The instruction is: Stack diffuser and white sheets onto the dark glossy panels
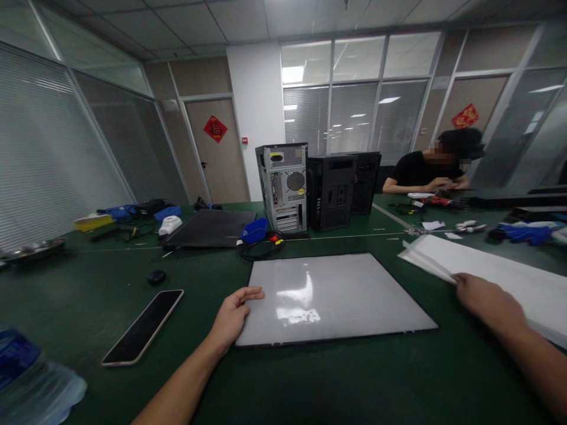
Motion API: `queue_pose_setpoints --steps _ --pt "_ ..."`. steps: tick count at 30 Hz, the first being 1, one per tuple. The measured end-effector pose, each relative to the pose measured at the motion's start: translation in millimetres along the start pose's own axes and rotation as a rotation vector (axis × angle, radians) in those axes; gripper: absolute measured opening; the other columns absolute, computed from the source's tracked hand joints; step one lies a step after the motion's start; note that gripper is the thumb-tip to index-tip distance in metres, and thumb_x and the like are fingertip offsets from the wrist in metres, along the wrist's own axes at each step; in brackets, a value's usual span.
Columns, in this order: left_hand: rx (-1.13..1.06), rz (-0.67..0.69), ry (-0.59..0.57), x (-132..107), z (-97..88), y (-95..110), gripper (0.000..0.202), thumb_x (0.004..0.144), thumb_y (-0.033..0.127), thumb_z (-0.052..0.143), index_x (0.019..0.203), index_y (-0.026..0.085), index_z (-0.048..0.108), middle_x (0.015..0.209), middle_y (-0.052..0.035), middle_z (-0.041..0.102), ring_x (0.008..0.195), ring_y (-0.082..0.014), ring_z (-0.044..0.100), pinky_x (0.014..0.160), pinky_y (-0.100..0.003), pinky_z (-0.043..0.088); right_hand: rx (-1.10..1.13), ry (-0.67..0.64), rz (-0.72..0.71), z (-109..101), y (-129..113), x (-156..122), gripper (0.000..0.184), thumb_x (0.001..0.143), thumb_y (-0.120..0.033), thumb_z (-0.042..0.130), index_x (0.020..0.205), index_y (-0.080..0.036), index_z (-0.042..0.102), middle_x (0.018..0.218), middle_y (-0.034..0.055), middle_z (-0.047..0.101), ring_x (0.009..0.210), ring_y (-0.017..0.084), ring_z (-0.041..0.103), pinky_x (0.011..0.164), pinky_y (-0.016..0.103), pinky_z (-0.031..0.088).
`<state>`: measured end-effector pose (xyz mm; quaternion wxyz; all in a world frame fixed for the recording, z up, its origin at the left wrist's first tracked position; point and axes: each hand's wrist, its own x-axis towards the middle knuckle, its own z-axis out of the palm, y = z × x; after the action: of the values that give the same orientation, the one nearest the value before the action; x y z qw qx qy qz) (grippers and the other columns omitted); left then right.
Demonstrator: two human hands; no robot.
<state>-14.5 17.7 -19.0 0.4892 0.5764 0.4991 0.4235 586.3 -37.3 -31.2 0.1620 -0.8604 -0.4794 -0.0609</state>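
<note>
A flat rectangular panel [345,295], greyish white and glossy with a thin black border, looks like part of a display and lies before me. My left hand [233,313] grips its left edge, index finger and thumb over the surface; the other fingers are mostly hidden. To the right, my right hand [485,301] pinches the near left edge of white thin sheets [500,265], stacked loosely with their corners slightly apart. These sheets are separate from the panel.
A phone [144,327], round black cap [156,277] and blurred water bottle [35,378] are left. Behind the panel are a coiled cable [261,251], blue tray [254,230], dark board [212,228] and computer cases [286,189]. A person [429,165] sits across the table.
</note>
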Motion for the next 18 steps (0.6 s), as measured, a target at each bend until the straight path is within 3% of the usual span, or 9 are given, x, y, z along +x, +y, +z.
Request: queue_pose_setpoints --steps 5,13,16,18 --pt "0.006 0.008 -0.007 1 -0.9 -2 0.056 0.058 0.005 0.045 0.11 0.015 0.063 0.113 -0.008 0.07 0.092 -0.0209 0.063 0.07 -0.03 0.04 -0.013 0.013 -0.082 -23 -41 -23 0.056 0.087 -0.055 0.028 0.119 -0.02 0.059 0.096 0.0173 0.066 0.079 0.033 0.062 0.062 0.044 0.045" --pt "0.018 0.016 0.001 0 -0.4 0 0.048 0.064 0.01 0.048 0.11 0.015 0.063 0.112 -0.0093 0.07 0.096 -0.0221 0.062 0.077 -0.031 0.04 0.081 -0.021 -0.607 -33 -130 -84 0.042 0.087 -0.051 0.038 0.11 -0.027 0.064 0.11 0.0021 0.066 0.091 0.021 0.063 0.083 0.036 0.047" --pt "0.022 0.011 0.001 1 -0.6 0 0.046 0.067 0.011 0.049 0.111 0.015 0.063 0.113 -0.0094 0.07 0.097 -0.0222 0.062 0.077 -0.032 0.041 0.12 -0.06 -0.754 -36 -144 -98 0.039 0.089 -0.05 0.037 0.106 -0.031 0.066 0.11 -0.001 0.066 0.095 0.017 0.062 0.086 0.031 0.047" --pt "0.021 0.009 0.0 1 -0.6 0 0.046 0.067 0.012 0.049 0.111 0.015 0.063 0.113 -0.0095 0.07 0.099 -0.0228 0.062 0.078 -0.032 0.041 0.106 -0.052 -0.714 -37 -144 -98 0.041 0.09 -0.052 0.034 0.105 -0.031 0.066 0.111 -0.0011 0.066 0.097 0.018 0.062 0.086 0.031 0.047"
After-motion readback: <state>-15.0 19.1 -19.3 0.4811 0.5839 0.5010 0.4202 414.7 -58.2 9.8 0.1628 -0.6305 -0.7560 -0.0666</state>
